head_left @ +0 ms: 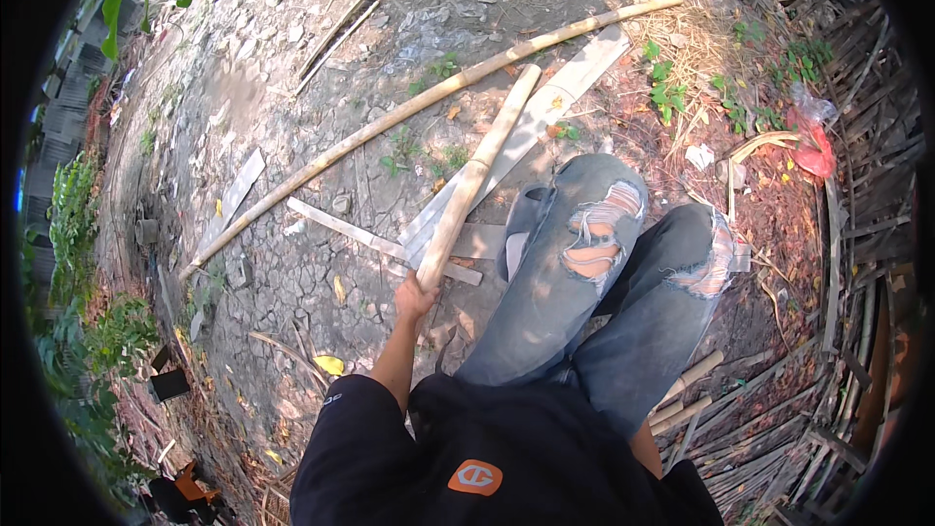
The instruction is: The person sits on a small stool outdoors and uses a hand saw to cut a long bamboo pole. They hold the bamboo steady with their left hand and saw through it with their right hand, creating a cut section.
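Left hand (417, 298) gripping one bamboo piece (473, 175), one longer pole (413, 106)

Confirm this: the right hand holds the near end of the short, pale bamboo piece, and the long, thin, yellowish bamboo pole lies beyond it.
Wrong hand: the head view shows the left hand holding the near end of the short, pale bamboo piece. The long, thin, yellowish bamboo pole does lie beyond it.

An orange rounded-square patch (475, 477) bearing a pale, angular emblem sits on the black cloth shirt (565, 438) at bottom centre. Small pale lettering (334, 398) marks its black left sleeve (341, 443), lower left of centre.
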`<act>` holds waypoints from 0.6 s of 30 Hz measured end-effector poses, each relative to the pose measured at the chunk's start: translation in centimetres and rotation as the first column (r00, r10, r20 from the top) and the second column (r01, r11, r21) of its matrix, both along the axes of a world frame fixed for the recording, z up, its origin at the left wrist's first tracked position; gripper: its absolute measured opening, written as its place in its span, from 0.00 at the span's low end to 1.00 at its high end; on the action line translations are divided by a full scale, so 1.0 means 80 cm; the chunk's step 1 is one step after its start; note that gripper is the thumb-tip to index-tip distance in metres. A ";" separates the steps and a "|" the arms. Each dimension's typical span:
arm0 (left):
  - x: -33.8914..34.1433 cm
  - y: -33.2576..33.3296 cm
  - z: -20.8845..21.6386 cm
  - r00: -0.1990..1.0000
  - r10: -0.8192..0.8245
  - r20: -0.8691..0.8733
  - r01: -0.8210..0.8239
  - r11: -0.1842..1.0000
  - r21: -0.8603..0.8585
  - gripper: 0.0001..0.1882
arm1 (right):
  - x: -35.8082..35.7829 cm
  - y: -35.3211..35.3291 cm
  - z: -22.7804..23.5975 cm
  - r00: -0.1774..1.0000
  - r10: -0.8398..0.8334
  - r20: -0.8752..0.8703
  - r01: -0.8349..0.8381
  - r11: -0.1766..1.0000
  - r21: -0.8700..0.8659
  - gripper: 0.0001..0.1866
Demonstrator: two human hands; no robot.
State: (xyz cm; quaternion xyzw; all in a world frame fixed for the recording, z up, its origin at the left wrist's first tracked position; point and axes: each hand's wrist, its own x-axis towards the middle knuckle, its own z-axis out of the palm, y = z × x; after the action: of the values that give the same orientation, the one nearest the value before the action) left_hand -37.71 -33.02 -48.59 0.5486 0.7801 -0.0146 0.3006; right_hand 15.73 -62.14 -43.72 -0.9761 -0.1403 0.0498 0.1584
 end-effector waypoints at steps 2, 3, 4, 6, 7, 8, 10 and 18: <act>-0.042 -0.005 0.019 1.000 -0.027 -0.009 0.027 0.999 0.024 0.41 | -0.002 0.001 -0.001 1.000 0.001 -0.004 -0.001 1.000 -0.002 0.49; -0.060 -0.008 0.027 0.999 -0.037 -0.006 0.037 0.999 0.021 0.40 | 0.000 -0.001 0.000 1.000 0.002 -0.003 -0.002 1.000 -0.006 0.49; -0.083 -0.017 0.036 0.999 -0.047 -0.008 0.048 0.999 0.014 0.40 | -0.001 -0.002 0.000 1.000 0.006 -0.005 -0.006 1.000 -0.012 0.49; -0.127 -0.027 0.054 0.999 -0.053 -0.005 0.053 0.999 -0.012 0.40 | 0.000 -0.002 0.001 1.000 0.010 -0.009 -0.011 1.000 -0.014 0.49; -0.148 -0.035 0.063 0.999 -0.042 0.003 0.042 0.998 -0.037 0.40 | 0.001 -0.003 0.002 1.000 0.015 -0.008 -0.015 1.000 -0.021 0.49; -0.164 -0.043 0.069 0.999 -0.031 0.012 0.032 0.998 -0.061 0.40 | 0.004 -0.004 0.005 1.000 0.025 -0.005 -0.025 0.999 -0.026 0.49; -0.163 -0.048 0.086 0.995 0.027 -0.097 -0.035 0.996 -0.083 0.40 | 0.021 -0.013 0.014 0.999 0.021 0.030 -0.019 0.999 -0.047 0.48; -0.267 -0.079 0.037 0.890 0.396 -0.228 -0.404 0.915 0.011 0.37 | 0.028 -0.006 0.008 0.997 0.074 0.025 -0.071 0.995 -0.076 0.47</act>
State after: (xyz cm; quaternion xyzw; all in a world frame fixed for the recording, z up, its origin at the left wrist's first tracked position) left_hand -59.09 -39.35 -45.61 0.3654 0.9048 -0.0290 0.2166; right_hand 17.97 -62.62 -43.11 -0.9762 -0.1759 0.0473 0.1177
